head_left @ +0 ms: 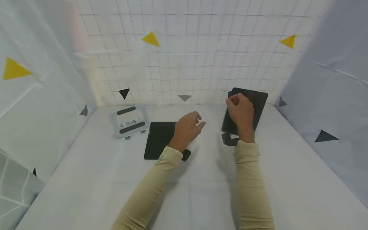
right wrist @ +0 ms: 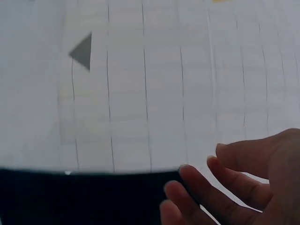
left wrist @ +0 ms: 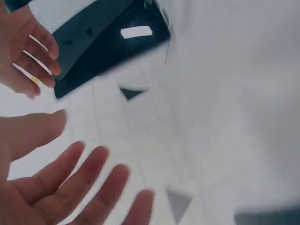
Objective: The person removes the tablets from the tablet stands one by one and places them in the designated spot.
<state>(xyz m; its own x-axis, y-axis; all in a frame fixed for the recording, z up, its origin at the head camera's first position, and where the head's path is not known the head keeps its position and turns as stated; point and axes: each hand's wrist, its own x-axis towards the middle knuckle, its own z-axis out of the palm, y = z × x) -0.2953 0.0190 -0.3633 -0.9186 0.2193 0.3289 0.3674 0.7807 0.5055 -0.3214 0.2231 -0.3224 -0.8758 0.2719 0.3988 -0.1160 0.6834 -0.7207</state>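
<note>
A black tablet (head_left: 259,105) stands tilted up at the right, near the back wall. My right hand (head_left: 242,110) is in front of it with loosely bent fingers. In the right wrist view, its fingertips (right wrist: 174,187) overlap the edge of the dark panel; whether they touch is unclear. A gap shows between thumb and index finger. My left hand (head_left: 188,129) hovers by the right side of a flat black panel (head_left: 158,140), partly hiding it. The left wrist view shows those fingers (left wrist: 101,187) spread and holding nothing.
A translucent case (head_left: 130,120) with dark strips and small pieces inside lies at the left on the white table (head_left: 198,198). Dark rounded pieces show beside both wrists. A gridded white sheet (head_left: 184,57) hangs behind; white sheets flank both sides.
</note>
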